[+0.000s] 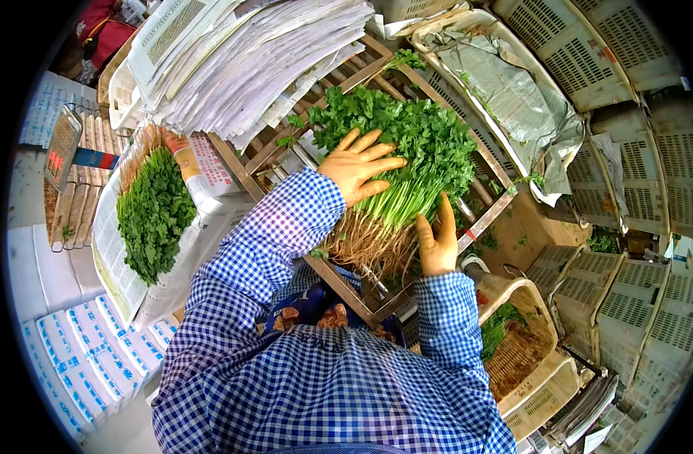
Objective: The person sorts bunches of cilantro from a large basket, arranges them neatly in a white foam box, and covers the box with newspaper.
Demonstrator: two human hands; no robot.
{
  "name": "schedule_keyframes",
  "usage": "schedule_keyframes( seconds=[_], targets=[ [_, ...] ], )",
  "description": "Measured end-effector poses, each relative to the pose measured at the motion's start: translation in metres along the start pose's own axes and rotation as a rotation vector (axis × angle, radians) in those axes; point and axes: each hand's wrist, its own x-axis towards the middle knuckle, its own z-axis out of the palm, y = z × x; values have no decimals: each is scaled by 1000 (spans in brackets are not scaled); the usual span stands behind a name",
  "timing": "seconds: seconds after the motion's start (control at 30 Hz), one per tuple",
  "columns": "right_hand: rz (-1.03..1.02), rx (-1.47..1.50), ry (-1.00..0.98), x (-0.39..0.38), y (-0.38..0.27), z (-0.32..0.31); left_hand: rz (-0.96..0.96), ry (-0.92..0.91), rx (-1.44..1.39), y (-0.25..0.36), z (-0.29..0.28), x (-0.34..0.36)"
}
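Herb bunch [407,163], leafy, soft and light with tangled roots, looks easily bruised, best gripped at its stems, where the left hand [359,168] lies spread and the right hand [437,238] presses flat.

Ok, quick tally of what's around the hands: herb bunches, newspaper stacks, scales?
Herb bunches: 2, one under both hands, one on newspaper to the left
Newspaper stacks: 1
Scales: 1
Hands: 2, left hand, right hand
Total: 6
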Motion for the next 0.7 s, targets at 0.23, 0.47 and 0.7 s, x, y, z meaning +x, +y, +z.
schedule_keyframes(
  seconds=[0.23,0.47,0.7],
  targets=[
    [62,283,147,-33,22,-49,-493,745,-752,0,-26,-82],
    [345,-179,41,27,-32,-3,-1016,321,-1095,0,-2,-55],
    [111,-98,185,60,1,78,-1111,60,-734,35,-12,-13]
  ],
)
